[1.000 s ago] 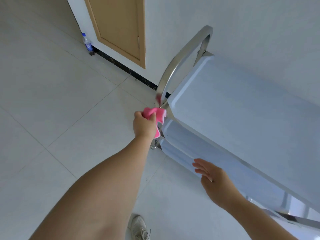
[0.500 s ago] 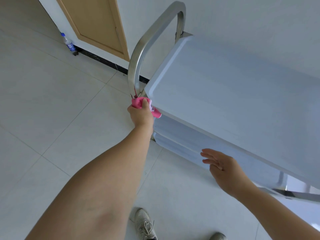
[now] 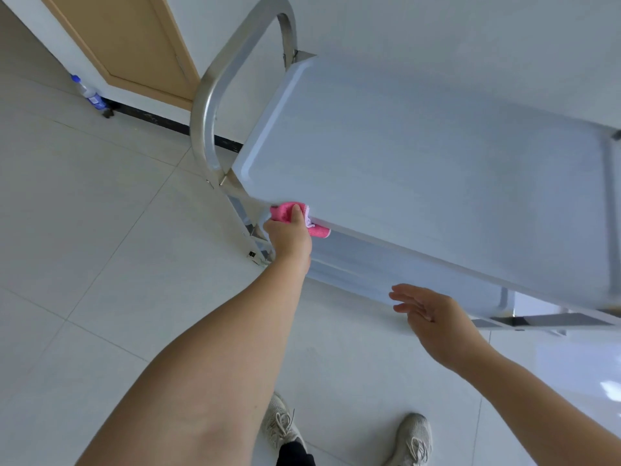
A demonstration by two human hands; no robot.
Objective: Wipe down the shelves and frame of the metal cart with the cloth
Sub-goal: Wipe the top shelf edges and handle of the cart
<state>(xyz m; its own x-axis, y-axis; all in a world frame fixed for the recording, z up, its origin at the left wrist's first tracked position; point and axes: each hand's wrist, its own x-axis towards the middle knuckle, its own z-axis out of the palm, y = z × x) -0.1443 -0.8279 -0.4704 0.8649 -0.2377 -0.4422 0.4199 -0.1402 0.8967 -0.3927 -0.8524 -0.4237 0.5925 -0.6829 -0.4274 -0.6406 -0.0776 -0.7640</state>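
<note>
A metal cart with a flat top shelf stands against the white wall; a curved steel handle rises at its left end. My left hand grips a pink cloth and presses it against the front rim of the top shelf, near the left corner. A lower shelf shows beneath the rim. My right hand hovers in front of the lower shelf with fingers spread, holding nothing and touching nothing.
A plastic water bottle stands on the tiled floor by a wooden door at the upper left. My two shoes are at the bottom. Pale floor tiles stretch to the left of the cart.
My left hand slid the cloth from the base of the handle post rightward onto the front rim of the top shelf. The view shifted, and my right hand stayed open near the lower shelf.
</note>
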